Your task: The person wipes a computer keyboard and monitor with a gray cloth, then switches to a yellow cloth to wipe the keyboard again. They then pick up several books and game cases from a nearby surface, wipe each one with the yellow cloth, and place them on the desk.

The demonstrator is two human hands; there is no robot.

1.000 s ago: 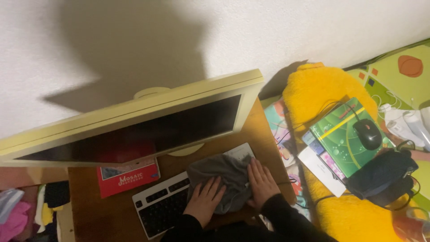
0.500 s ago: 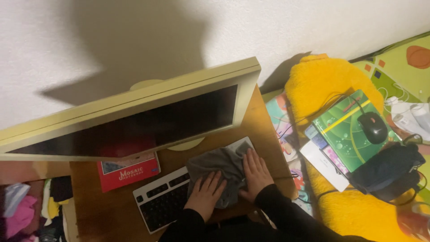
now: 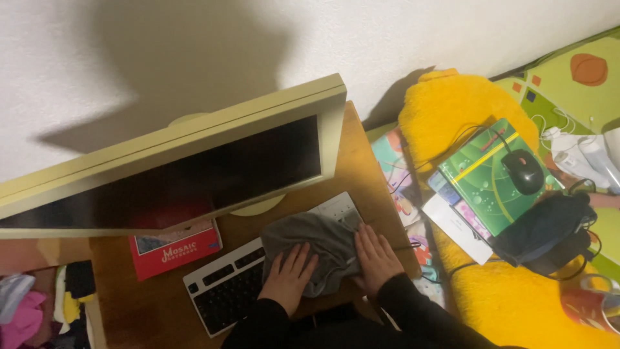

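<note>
Both hands flat on a grey cloth [image 3: 314, 249] over the keyboard [image 3: 239, 284]

Left hand [image 3: 285, 278] and right hand [image 3: 376, 257] press it down with fingers spread open, not gripping, under the monitor [image 3: 174, 174] on the wooden desk [image 3: 148, 307].

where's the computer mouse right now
The black mouse is at the right of the head view, on a green book lying on the yellow plush cushion, away from both hands.

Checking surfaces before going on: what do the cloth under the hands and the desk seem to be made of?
Grey cloth: soft matte fabric, likely cotton knit; it folds and drapes over the keyboard. Desk: wood or wood veneer, smooth brown with a faint sheen.
</note>
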